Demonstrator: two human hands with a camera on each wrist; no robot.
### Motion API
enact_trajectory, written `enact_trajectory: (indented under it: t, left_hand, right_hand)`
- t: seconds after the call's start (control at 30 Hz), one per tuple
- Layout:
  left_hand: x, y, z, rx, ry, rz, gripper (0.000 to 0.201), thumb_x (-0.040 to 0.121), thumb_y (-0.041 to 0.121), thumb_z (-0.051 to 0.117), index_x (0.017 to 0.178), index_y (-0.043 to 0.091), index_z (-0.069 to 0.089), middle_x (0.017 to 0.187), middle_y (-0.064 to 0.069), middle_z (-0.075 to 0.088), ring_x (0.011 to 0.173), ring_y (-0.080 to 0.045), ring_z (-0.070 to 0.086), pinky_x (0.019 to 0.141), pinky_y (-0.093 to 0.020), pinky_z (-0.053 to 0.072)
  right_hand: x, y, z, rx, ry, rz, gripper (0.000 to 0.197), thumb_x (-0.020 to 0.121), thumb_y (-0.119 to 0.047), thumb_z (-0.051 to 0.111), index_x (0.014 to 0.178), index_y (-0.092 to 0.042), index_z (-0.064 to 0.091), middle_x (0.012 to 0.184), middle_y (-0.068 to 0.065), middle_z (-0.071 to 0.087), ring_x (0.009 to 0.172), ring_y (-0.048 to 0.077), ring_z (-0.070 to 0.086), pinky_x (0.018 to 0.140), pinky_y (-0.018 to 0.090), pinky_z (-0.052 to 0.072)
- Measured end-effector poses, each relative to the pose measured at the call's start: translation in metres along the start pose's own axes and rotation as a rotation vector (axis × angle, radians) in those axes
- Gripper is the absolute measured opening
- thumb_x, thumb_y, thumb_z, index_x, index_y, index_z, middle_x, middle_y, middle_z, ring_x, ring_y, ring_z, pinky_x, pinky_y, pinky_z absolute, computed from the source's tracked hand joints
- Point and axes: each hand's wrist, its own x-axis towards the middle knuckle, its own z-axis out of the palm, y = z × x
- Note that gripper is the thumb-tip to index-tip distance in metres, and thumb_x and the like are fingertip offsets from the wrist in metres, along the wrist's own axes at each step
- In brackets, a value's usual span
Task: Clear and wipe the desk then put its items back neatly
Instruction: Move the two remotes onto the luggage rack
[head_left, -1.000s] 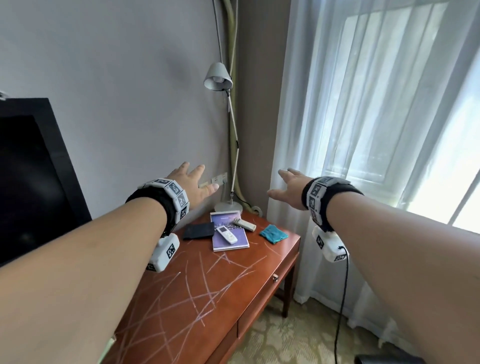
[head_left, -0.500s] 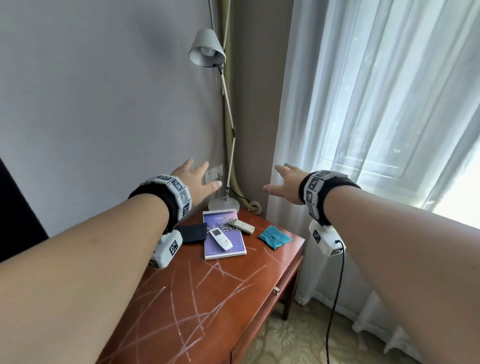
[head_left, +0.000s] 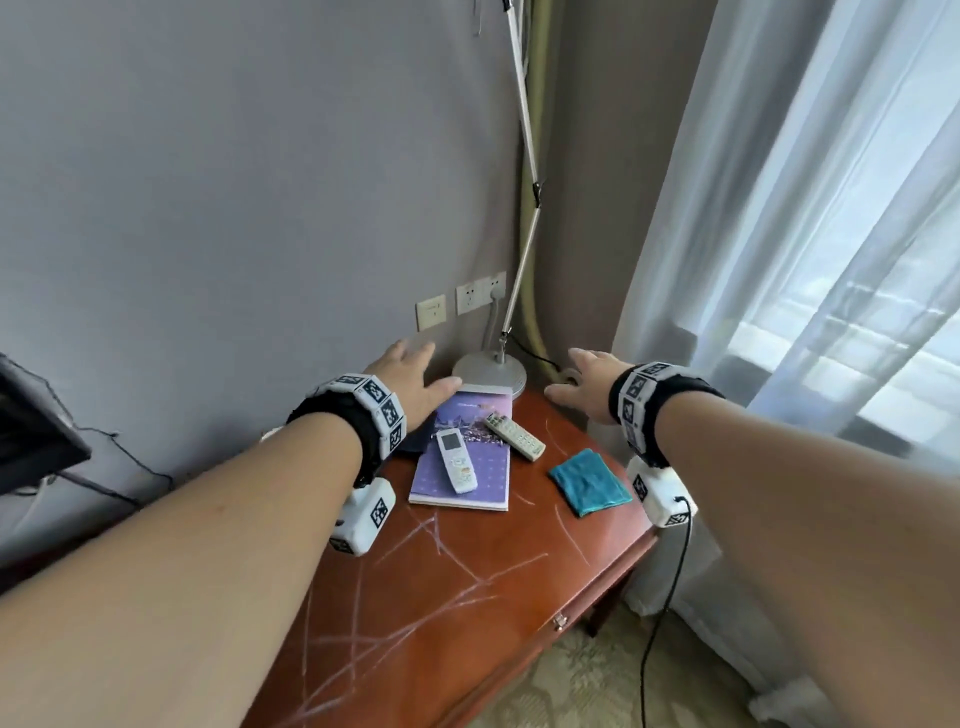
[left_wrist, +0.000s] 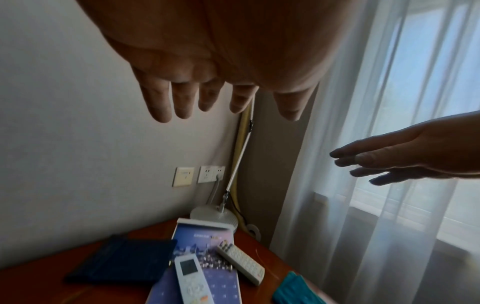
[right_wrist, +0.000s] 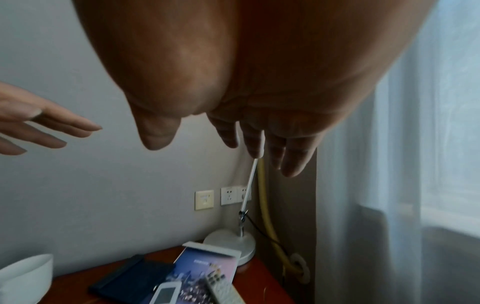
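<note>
Two spread, empty hands — left (head_left: 410, 382), right (head_left: 584, 384) — hover over scratched desk (head_left: 467, 597); curtain (head_left: 779, 260) beside.

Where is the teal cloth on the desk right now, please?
In the head view, the teal cloth lies near the desk's right edge, right of the grey remote.

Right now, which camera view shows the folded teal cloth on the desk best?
The head view: the folded teal cloth lies whole and unobstructed there. The left wrist view catches only a corner at the frame's bottom edge; the right wrist view misses it.
</note>
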Motion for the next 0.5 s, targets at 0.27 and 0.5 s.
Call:
enact_trajectory:
  t: [0.27,0.5]
  left_hand:
    - [0.057,-0.025,0.056,-0.218,0.023,-0.173,0.071,0.100,0.054,0.051,0.155,0.011,0.038,0.159,-0.015,0.040,0.144,-0.031,0.041,0.118,-0.037,0.032]
    - [0.113,-0.063,0.116,-0.582,-0.069,-0.377,0.039,0.103,0.051,0.045,0.092,0.019,0.063,0.110,-0.018,0.068,0.108,-0.037,0.063,0.079,-0.038,0.046]
  right_hand:
    - [0.085,0.005,0.077,0.279,-0.117,0.019,0.058,0.095,-0.057,0.060,0.140,-0.021,0.058,0.130,0.005,0.066,0.107,0.026,0.066,0.091,0.033,0.053]
    - [0.143,0.018,0.122,0.645,-0.054,0.260,0.024,0.096,-0.049,0.064,0.100,-0.026,0.071,0.074,-0.006,0.064,0.070,0.015,0.060,0.070,0.030,0.050]
